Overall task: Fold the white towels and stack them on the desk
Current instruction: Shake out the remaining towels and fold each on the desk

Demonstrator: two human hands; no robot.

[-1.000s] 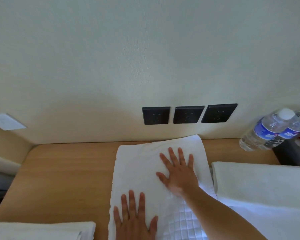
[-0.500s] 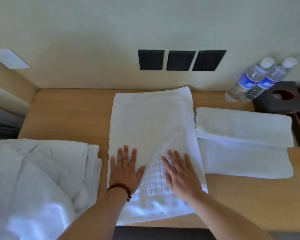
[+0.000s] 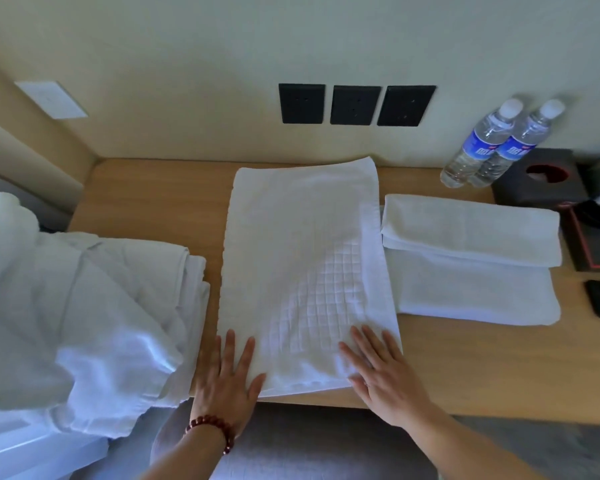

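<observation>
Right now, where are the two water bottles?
In the head view the two water bottles stand at the far right of the desk, against the wall, beside the dark tissue box and behind the folded towels.

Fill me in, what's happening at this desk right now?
A person is folding white towels. Both hands lie flat on the near end of a towel spread on the wooden desk: the left hand at its near-left corner, the right hand at its near-right corner. Two folded towels are stacked to the right, and a heap of unfolded white linen waits on the left.

two water bottles beside a tissue box.
</observation>
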